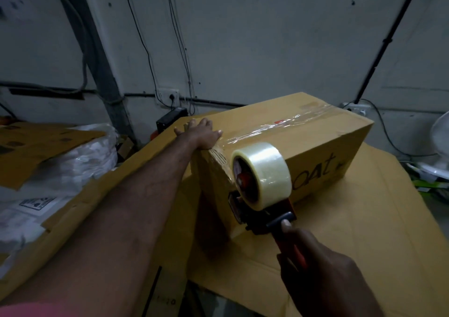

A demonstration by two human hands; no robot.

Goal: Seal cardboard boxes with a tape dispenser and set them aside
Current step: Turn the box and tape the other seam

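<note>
A brown cardboard box lies lengthwise on flattened cardboard, with a strip of clear tape running along its top seam. My left hand rests flat, fingers spread, on the box's near top-left corner. My right hand grips the red handle of a tape dispenser, which carries a roll of clear tape. The dispenser's head presses against the box's near end face, with tape running from the top edge down to it.
Flattened cardboard sheets cover the work surface. At the left lie more cardboard and white plastic bags. A grey wall with cables and sockets stands behind. A white fan and clutter sit at the right edge.
</note>
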